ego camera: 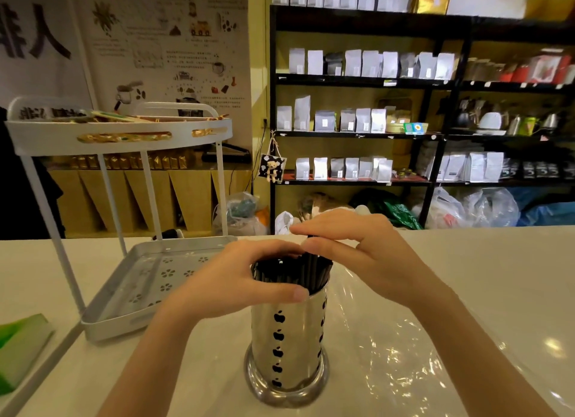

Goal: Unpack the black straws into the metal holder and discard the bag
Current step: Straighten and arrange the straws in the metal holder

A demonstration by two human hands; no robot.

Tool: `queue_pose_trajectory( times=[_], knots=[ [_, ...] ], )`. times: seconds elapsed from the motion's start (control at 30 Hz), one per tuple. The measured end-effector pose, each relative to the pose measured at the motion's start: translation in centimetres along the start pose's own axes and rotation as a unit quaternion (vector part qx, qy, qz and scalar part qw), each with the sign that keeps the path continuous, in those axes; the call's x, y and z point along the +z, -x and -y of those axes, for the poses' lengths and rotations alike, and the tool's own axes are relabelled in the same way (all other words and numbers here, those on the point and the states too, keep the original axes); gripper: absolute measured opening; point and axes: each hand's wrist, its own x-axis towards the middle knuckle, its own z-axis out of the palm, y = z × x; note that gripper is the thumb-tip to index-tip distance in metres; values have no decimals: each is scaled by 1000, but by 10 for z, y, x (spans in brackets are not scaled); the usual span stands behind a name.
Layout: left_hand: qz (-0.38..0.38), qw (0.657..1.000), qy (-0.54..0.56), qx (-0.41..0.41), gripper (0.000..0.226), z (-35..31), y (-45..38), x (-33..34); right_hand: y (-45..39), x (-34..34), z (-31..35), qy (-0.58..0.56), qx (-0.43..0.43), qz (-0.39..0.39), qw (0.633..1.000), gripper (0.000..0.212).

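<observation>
A: Black straws [292, 272] are standing bundled in the metal holder [287, 339], tops poking just above its rim, and the holder is sitting upright on the counter [466, 261] right in front of the person.

B: What are the hands doing?

A: The left hand [249, 279] is curling around the rim, its grip closed on the straw tops and the holder's lip, thumb pressing the near side. The right hand [351, 248] is reaching over from the far side, fingers pinching narrowly on a few straws near the back.

B: So how should this step be going?

A: I'd judge they are settling the bundle. Steadying the holder with the left while the right is nudging straws down and levelling them looks sensible; pushing hard to one side could tip the tall, narrow holder.

B: And the bag?

A: The clear plastic bag [404, 348] is lying flat and crinkled on the counter, just to the right of the holder and partly under the right forearm. It is not yet discarded; no bin is showing.

B: Anything crowding them?

A: A white two-tier rack [130, 292] is standing close on the left, its lower tray near the left wrist. A green item [21, 345] is lying at the far left edge. Shelves [367, 80] of pouches are standing well behind.
</observation>
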Motion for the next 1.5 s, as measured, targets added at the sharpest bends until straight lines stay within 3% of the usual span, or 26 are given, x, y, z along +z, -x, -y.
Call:
queue_pose_trajectory(
  times=[0.23, 0.43, 0.53, 0.67, 0.8, 0.9, 1.0, 1.07, 1.27, 1.37, 1.5],
  knots=[
    [-30, 998, 55, 28, 27, -12, -2, 8, -18, -16, 9, 20, 21, 3, 1000, 25],
    [-48, 997, 59, 25, 34, -10, -3, 15, -22, -27, 18, 36, 20, -10, 999, 26],
    [-52, 997, 56, 19, 40, -7, -4, 16, -29, -41, 29, 36, 13, -49, 998, 28],
    [-86, 994, 58, 27, 27, -8, -5, 19, -40, -66, 43, 33, -34, -118, 992, 17],
    [-163, 978, 113, 66, 24, -15, -3, 16, -43, -87, 48, -51, -47, -271, 960, 26],
    [-247, 946, 185, 96, 23, -22, 3, 9, -37, -87, 36, -129, -8, -329, 935, 29],
    [-369, 901, 205, 100, 18, -22, 11, -6, -23, -71, 18, -200, 79, -309, 926, 25],
    [-433, 871, 211, 98, 16, -16, 17, -17, -12, -54, 5, -204, 133, -255, 936, 21],
    [-575, 785, 207, 97, 24, 2, 25, -35, 6, 2, -14, -62, 154, -36, 986, 18],
    [-601, 777, 135, 131, 34, 0, 27, -37, 5, 12, -17, -52, 153, -30, 986, 21],
    [-575, 798, 65, 170, 26, -4, 31, -37, 12, 6, -16, -75, 163, -50, 983, 25]
  ],
)
